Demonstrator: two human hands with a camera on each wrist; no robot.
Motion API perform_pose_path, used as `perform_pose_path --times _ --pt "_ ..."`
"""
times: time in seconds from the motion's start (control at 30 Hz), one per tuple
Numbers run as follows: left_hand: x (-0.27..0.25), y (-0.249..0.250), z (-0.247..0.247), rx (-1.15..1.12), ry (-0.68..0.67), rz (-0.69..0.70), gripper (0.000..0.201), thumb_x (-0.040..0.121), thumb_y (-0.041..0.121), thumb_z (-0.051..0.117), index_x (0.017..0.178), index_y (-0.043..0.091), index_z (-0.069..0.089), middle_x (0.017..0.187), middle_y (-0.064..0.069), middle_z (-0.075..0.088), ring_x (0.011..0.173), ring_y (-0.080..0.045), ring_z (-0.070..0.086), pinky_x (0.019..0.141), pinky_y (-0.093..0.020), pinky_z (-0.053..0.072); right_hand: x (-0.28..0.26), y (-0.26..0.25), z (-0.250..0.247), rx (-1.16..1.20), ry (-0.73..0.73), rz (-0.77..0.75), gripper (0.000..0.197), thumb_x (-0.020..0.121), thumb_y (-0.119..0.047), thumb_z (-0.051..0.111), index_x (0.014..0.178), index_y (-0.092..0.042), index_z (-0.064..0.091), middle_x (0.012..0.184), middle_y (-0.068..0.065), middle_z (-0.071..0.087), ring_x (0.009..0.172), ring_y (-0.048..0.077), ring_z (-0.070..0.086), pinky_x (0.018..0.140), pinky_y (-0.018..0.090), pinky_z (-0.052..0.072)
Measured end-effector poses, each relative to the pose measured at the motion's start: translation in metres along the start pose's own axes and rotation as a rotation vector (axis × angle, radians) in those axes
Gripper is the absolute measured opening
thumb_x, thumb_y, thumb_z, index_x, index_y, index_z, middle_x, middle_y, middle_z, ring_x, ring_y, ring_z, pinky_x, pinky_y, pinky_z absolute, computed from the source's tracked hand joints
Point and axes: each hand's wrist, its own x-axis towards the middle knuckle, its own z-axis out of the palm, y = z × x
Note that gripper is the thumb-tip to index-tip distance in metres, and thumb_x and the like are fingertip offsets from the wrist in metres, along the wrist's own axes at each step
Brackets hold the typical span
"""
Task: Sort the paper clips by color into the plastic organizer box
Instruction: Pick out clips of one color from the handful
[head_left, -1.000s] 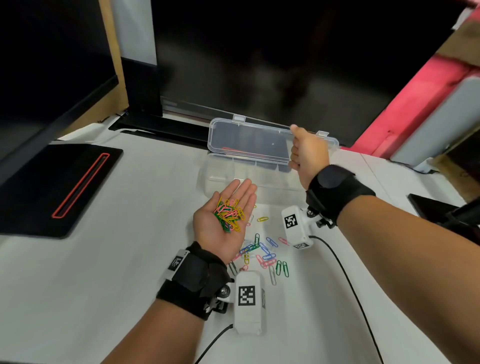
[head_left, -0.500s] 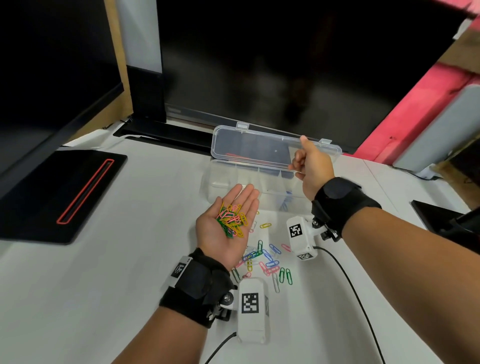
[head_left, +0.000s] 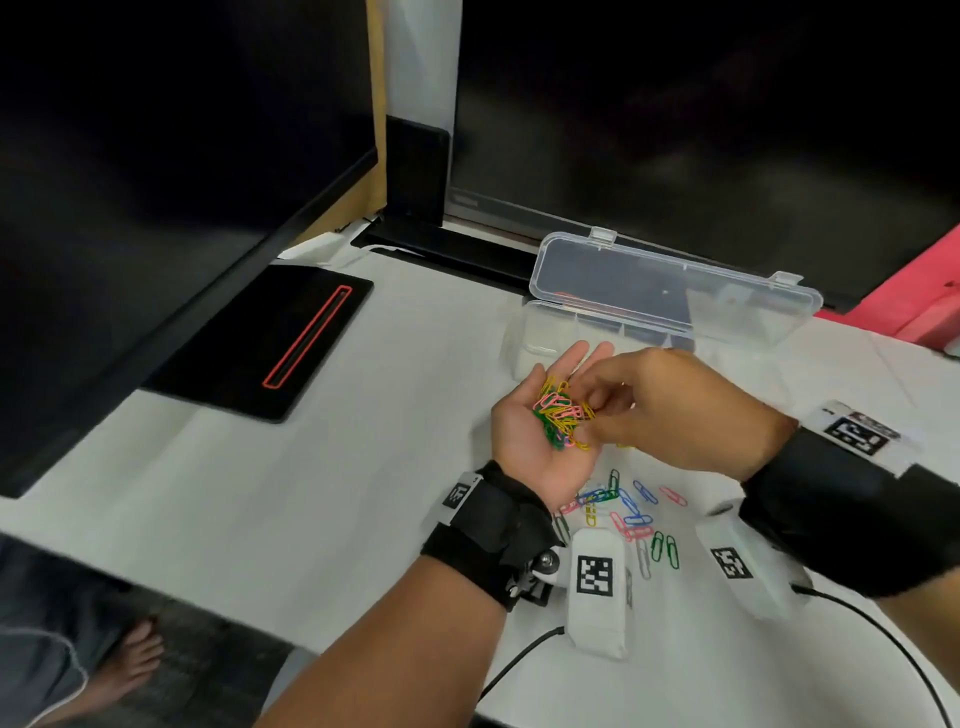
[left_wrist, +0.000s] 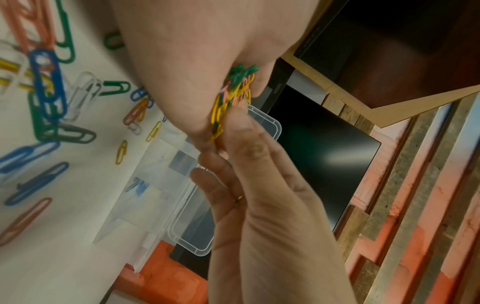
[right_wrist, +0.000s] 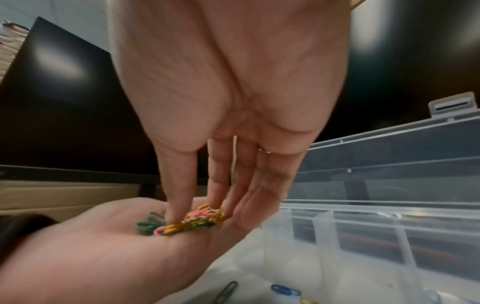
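Note:
My left hand lies palm up, flat, with a heap of yellow, pink and green paper clips on it. My right hand reaches over from the right; its thumb and fingertips dig into the heap and pinch clips, as the left wrist view also shows. The clear plastic organizer box stands just behind my hands, its lid upright. Blue clips lie in one compartment. Several loose clips of mixed colours are scattered on the white table under my wrists.
A black pad with a red outline lies at the left. Dark monitors rise behind the box. A cable runs from my right wrist camera. The table edge is near left, a bare foot below it.
My right hand has left the box lid and come back and down to the heap on my left palm. The left hand has stayed palm up with the clips.

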Motion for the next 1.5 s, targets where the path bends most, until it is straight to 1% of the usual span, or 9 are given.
perform_pose_path --times 0.17,0.3,0.43,0.8,0.87,0.97,1.1,1.23,1.5 --pt "0.0 -0.001 -0.001 0.024 0.041 0.007 0.049 0.103 0.029 0.028 0.133 0.0 0.053 0.131 -0.02 0.059 0.086 -0.027 0.071 0.07 -0.034 0.057 0.0 -0.006 0.014 -0.048 0.052 -0.033 0.021 0.08 -0.022 0.074 0.101 -0.025 0.074 0.083 -0.009 0.068 0.075 0.005 0.058 0.075 0.017 0.044" --pt "0.0 -0.002 -0.002 0.036 0.057 0.012 0.048 0.103 0.028 0.029 0.132 -0.001 0.054 0.124 -0.023 0.063 0.096 -0.029 0.068 0.084 -0.038 0.053 0.002 -0.005 0.018 -0.017 0.103 -0.007 0.012 0.082 -0.023 0.072 0.093 -0.025 0.075 0.086 -0.004 0.071 0.081 0.01 0.064 0.08 0.024 0.049" --pt "0.002 -0.004 -0.005 0.034 0.022 0.013 0.049 0.103 0.028 0.026 0.135 -0.001 0.051 0.111 -0.021 0.067 0.089 -0.03 0.07 0.077 -0.037 0.052 0.003 -0.001 0.014 0.154 0.158 0.05 0.011 0.082 -0.016 0.07 0.079 -0.026 0.073 0.07 -0.008 0.07 0.064 0.01 0.066 0.057 0.007 0.044" --pt "0.007 -0.008 -0.003 0.106 0.015 0.028 0.054 0.101 0.029 0.027 0.145 -0.001 0.036 0.147 -0.021 0.043 0.121 -0.034 0.053 0.097 -0.039 0.047 0.006 0.007 0.008 0.383 0.231 0.097 0.02 0.083 -0.011 0.071 0.072 -0.027 0.073 0.059 -0.004 0.07 0.053 0.01 0.066 0.059 0.028 0.058" --pt "0.005 -0.008 -0.001 0.098 0.005 0.033 0.052 0.102 0.028 0.026 0.132 -0.008 0.05 0.13 -0.02 0.057 0.088 -0.027 0.065 0.082 -0.032 0.054 0.007 0.007 0.007 0.364 0.26 0.092 0.012 0.084 -0.013 0.071 0.078 -0.024 0.075 0.061 -0.004 0.071 0.054 0.011 0.066 0.061 0.032 0.059" --pt "0.005 -0.009 -0.003 0.045 -0.069 -0.003 0.066 0.103 0.024 0.023 0.073 -0.006 0.073 0.071 -0.015 0.069 0.051 -0.021 0.064 0.064 -0.024 0.056 0.007 0.008 0.005 0.345 0.262 0.089 0.01 0.085 -0.014 0.069 0.085 -0.02 0.076 0.062 -0.004 0.072 0.054 0.007 0.066 0.057 0.024 0.055" --pt "0.005 -0.006 -0.004 0.003 -0.047 0.005 0.053 0.103 0.025 0.025 0.107 -0.007 0.068 0.105 -0.023 0.07 0.091 -0.03 0.071 0.097 -0.039 0.046 0.007 0.006 0.003 0.201 0.257 0.074 0.019 0.084 -0.013 0.064 0.097 -0.024 0.073 0.074 -0.007 0.074 0.07 0.005 0.067 0.07 0.018 0.053" --pt "0.004 -0.006 -0.005 0.029 -0.02 0.02 0.05 0.103 0.027 0.025 0.138 -0.003 0.045 0.125 -0.024 0.062 0.106 -0.034 0.066 0.097 -0.041 0.046 0.004 -0.002 -0.001 0.14 0.21 0.087 0.004 0.08 -0.021 0.073 0.076 -0.02 0.072 0.062 -0.015 0.069 0.058 -0.009 0.059 0.055 0.002 0.039" --pt "0.003 -0.007 -0.005 0.041 -0.061 -0.004 0.054 0.103 0.027 0.024 0.105 -0.001 0.071 0.107 -0.016 0.07 0.09 -0.024 0.07 0.08 -0.03 0.052 0.013 0.002 0.012 0.213 0.196 0.172 0.015 0.074 -0.007 0.075 0.083 -0.017 0.069 0.072 -0.002 0.073 0.066 0.005 0.065 0.059 0.013 0.048"
